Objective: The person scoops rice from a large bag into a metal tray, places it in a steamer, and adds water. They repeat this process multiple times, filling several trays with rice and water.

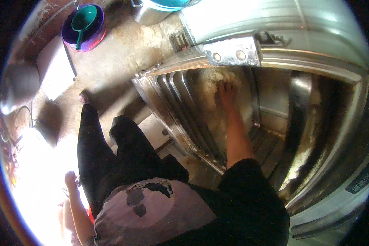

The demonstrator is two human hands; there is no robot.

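My right hand [227, 90] reaches through the opening of a stainless steel cabinet [178, 129], close to its inner wall [209, 101]. Its fingers blur over a pale patch [223, 77]; whether that is a cloth, foam or residue on the wall cannot be made out. Pressed metal ribs [184, 89] line the side nearest my legs. Away at the lower left, my left hand [70, 180] hangs beside my thigh with its fingers curled. A small dark spot shows at its edge, and I cannot make out whether it holds anything.
A metal latch plate [233, 52] with two bolts sits on the cabinet's rim. On the concrete floor [126, 52] stand a purple basin [101, 30] with a green ladle [83, 18] and a metal pot [147, 13]. A white board [57, 67] lies left, near a metal vessel [20, 86].
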